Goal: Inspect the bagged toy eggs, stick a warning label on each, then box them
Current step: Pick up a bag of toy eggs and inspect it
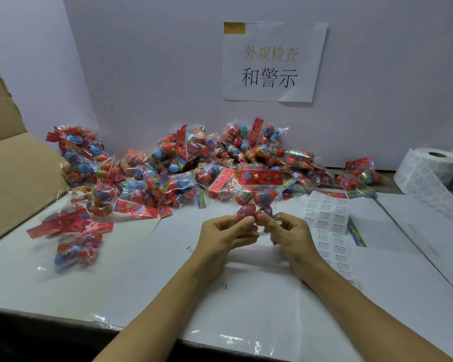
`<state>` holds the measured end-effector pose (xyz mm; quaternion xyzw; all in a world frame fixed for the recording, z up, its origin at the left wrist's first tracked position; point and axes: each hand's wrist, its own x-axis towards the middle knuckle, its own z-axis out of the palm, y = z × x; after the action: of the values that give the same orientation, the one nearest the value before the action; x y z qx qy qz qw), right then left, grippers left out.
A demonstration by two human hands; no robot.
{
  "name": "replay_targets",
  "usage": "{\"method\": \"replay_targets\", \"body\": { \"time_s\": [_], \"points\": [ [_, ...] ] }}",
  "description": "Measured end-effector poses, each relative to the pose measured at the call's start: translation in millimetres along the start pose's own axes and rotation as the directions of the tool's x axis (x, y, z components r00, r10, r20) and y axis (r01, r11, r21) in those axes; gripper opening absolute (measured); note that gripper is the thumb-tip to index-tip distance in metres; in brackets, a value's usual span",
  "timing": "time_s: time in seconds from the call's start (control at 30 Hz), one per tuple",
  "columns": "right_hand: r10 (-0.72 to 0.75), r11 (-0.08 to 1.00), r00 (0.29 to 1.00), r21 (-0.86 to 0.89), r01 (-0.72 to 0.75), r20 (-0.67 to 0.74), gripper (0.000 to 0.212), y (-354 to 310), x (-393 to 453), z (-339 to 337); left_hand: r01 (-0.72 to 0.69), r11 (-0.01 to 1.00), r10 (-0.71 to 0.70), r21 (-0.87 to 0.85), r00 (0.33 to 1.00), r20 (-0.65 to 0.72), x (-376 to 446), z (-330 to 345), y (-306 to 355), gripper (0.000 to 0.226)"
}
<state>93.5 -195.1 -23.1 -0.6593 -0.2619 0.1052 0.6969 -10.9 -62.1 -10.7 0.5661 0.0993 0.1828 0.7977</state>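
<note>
One clear bag of toy eggs (255, 197) with a red flowered header card is held upright above the white table. My left hand (226, 235) pinches its lower left corner, and my right hand (285, 231) pinches the lower right. A big pile of bagged eggs (168, 168) lies along the back wall. Two more bags (75, 239) lie apart at the left. A strip of white warning labels (327, 218) lies just right of my right hand.
An open cardboard box (13, 173) stands at the left edge of the table. A roll of labels (429, 171) sits at the far right, its strip trailing forward. A paper sign (272, 61) is taped to the back wall. The table's front edge (63, 316) is near me.
</note>
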Motion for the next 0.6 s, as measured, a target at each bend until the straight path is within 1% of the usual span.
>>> {"method": "replay_targets", "body": {
  "time_s": [0.07,0.13,0.17,0.27,0.33,0.4,0.5,0.6],
  "points": [
    [0.002,0.998,1.0,0.069,-0.005,0.03,0.042,-4,0,0,0.044,0.998,-0.043,-0.054,0.999,0.015,1,-2,2,0.034],
    [0.001,0.99,0.996,0.142,-0.014,0.087,0.038,-6,0,-1,0.102,0.989,-0.094,-0.11,0.993,0.074,0,-4,6,0.032],
    [-0.004,0.983,0.993,0.183,-0.018,0.12,0.041,-7,1,-3,0.125,0.984,-0.111,-0.129,0.988,0.109,0,-5,8,0.032],
    [-0.017,0.955,0.984,0.294,-0.038,0.18,0.049,-9,3,-8,0.146,0.977,-0.116,-0.153,0.975,0.187,-3,-6,14,0.031],
    [-0.007,0.945,0.983,0.324,-0.054,0.185,0.047,-9,5,-12,0.135,0.976,-0.103,-0.171,0.978,0.184,-3,-6,16,0.031],
    [0.015,0.956,0.986,0.287,-0.063,0.168,0.042,-8,6,-14,0.119,0.977,-0.091,-0.179,0.983,0.157,-2,-8,17,0.03],
    [0.024,0.982,0.991,0.185,-0.048,0.131,0.036,-7,6,-14,0.103,0.983,-0.082,-0.151,0.987,0.139,-1,-9,16,0.031],
    [0.041,0.992,0.991,0.117,-0.056,0.124,0.032,-9,6,-14,0.143,0.974,-0.119,-0.175,0.982,0.144,0,-11,18,0.033]
  ]
}}
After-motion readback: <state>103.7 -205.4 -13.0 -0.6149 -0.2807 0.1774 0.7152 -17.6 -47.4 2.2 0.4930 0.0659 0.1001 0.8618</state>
